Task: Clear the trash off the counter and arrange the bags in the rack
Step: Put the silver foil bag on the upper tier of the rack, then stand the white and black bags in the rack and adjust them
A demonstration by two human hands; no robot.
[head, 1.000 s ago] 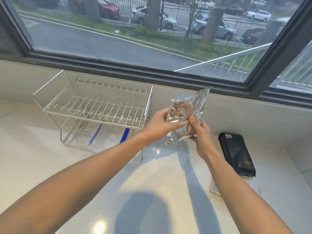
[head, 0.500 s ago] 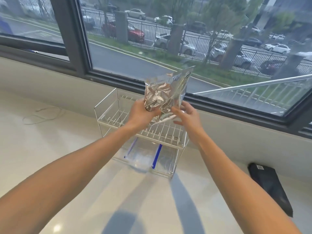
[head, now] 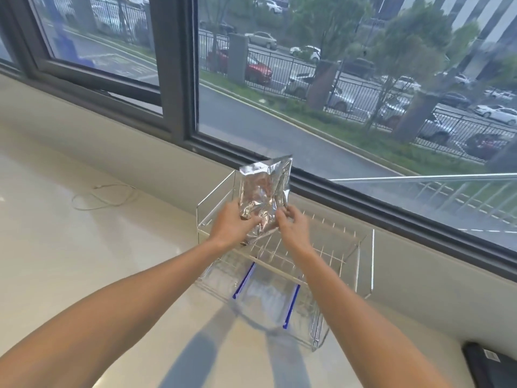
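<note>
A crinkled silver foil bag (head: 264, 194) stands upright over the left end of the wire rack's (head: 361, 245) upper shelf. My left hand (head: 230, 224) grips its lower left side and my right hand (head: 292, 224) holds its lower right edge. The bag's bottom touches or hovers just above the shelf wires; I cannot tell which. On the rack's lower level lies a clear zip bag (head: 265, 296) with blue seal strips. A black bag (head: 492, 365) lies flat on the counter at the bottom right corner, partly cut off.
The white counter (head: 98, 261) runs along a low ledge under a large dark-framed window (head: 173, 79). A thin white cable (head: 103, 196) loops on the counter to the left of the rack.
Both hands carried the foil bag leftward from the open counter to over the rack, then lowered it toward the upper shelf's left end. The view swung left, pushing the black bag to the corner.
</note>
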